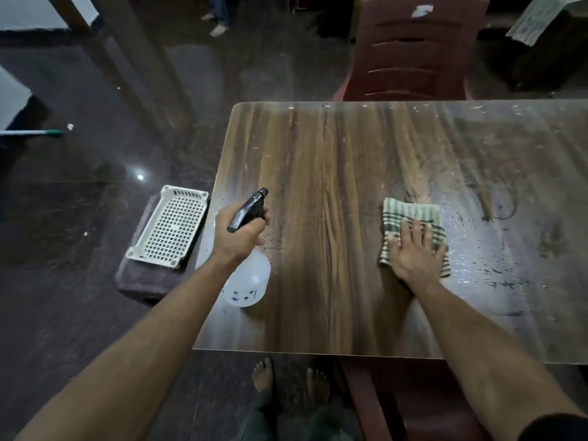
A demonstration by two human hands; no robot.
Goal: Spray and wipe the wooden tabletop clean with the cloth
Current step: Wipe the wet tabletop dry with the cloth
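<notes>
I see my left hand held over the near-left part of the wooden bench, forearm reaching in from the lower left and angled up toward the middle. Its fingers are curled tight round the neck of the spray bottle, under the black trigger head, whose nozzle points away from me and slightly right. The bottle's translucent white body hangs below the wrist, tilted toward me, near the bench's left edge; I cannot tell whether its base touches the wood.

My right hand lies palm down on the green and white striped cloth, fingers straight and spread, pressing it flat against the bench. The right forearm comes in from the lower right corner, nearly straight, with a dark sleeve edge at the frame's bottom. The cloth is folded into a rough square, right of the bench's middle and well apart from the bottle.

The wood to the right of the cloth looks wet and streaked, with pale specks scattered toward the far edge.

Beyond the far edge stands a dark red plastic chair. On the floor to the left, a white perforated tray rests on a dark stool. My bare feet show below the near edge.
</notes>
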